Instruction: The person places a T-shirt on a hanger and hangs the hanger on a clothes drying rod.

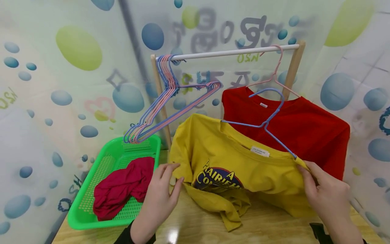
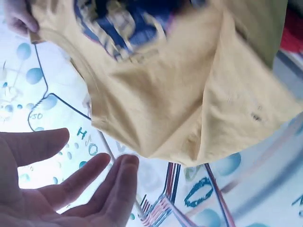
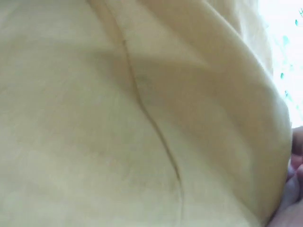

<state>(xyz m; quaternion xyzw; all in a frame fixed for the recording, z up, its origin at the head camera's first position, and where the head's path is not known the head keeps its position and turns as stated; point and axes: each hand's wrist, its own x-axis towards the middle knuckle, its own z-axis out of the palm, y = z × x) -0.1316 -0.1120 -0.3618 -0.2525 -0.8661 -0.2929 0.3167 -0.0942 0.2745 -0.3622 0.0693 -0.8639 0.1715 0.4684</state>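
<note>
A yellow T-shirt (image 1: 219,145) with a dark printed logo hangs in front of me, its lower part bunched over the table. The blue hanger (image 1: 264,125) sits in its neckline, the hook standing up free of the rail. My right hand (image 1: 327,189) pinches the shirt at the right shoulder, beside the hanger's end. Beside the shirt's left sleeve is my left hand (image 1: 163,195), fingers apart and holding nothing. The left wrist view shows that hand (image 2: 80,184) with loosely bent fingers, apart from the cloth. Yellow cloth (image 3: 142,118) fills most of the right wrist view.
A rack with a white rail (image 1: 225,53) stands behind. Several blue and pink hangers (image 1: 164,98) hang at its left, and a red shirt (image 1: 317,132) on a pink hanger (image 1: 275,74) at its right. A green basket (image 1: 82,206) on the left holds dark red cloth (image 1: 125,186).
</note>
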